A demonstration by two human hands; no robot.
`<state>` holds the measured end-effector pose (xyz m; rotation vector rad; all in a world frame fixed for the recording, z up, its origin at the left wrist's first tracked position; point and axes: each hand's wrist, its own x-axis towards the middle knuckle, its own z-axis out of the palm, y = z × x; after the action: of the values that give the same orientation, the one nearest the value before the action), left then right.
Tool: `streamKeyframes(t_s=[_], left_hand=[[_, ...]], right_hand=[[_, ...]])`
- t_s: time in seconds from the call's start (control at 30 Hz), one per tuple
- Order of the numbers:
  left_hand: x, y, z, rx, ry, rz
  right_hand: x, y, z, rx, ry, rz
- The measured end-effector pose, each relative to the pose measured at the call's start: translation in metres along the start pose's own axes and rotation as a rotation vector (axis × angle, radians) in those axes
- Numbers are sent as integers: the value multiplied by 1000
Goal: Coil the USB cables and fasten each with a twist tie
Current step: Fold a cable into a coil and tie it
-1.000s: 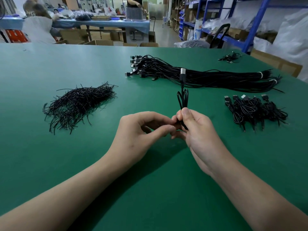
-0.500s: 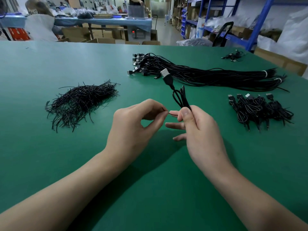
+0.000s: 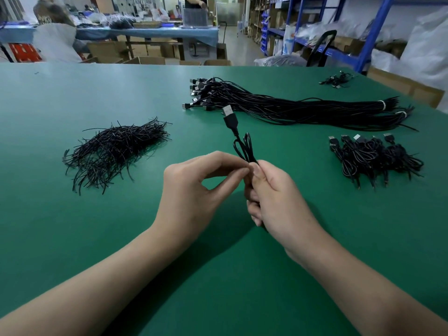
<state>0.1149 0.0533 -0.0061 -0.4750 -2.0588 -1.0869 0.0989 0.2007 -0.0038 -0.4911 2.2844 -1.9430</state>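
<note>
Head view: right hand [image 3: 274, 197] is clenched around a coiled black cable [image 3: 243, 147], held above the green table [image 3: 72, 238] near centre. The loops stick up out of the fist, and the USB plug [image 3: 229, 116] points up and away, tilted left. Left hand [image 3: 194, 190] has thumb and forefinger tips pressed together right against the right thumb, where the cable enters the fist. Can't tell what, if anything, is between those tips. Pile of loose twist ties [image 3: 114, 151] lies to the left. Long bundle of uncoiled cables [image 3: 291, 107] lies across the far side, banded at its right end. Heap of finished coils [image 3: 371, 156] sits to the right. A few more cables [image 3: 337, 80] lie at the far right edge.
</note>
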Motion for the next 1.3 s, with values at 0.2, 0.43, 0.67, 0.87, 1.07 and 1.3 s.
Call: streamKeyframes(t_s=[0.2,0.43,0.67,0.87,1.07,1.3], left_hand=[[1,-6,0,-174,-58,-137],[2,-7,-4,-417,-77,-350],[4,-7,-3,-611,-92,-510],[4,-6,-2,-631,-66,-563],[2,-5,-1,-571,-2,-667],[-1,-5,1,-445,12,-586]], right_hand=[[1,-1,2,67,-20,-11],[1,1,3,36,-84,-46],[1,8,1,-101,-127,-117],[3,10,3,-110,-119,-165],[2,11,2,-112,-118,-207],[1,11,1,-139,-92,-211]])
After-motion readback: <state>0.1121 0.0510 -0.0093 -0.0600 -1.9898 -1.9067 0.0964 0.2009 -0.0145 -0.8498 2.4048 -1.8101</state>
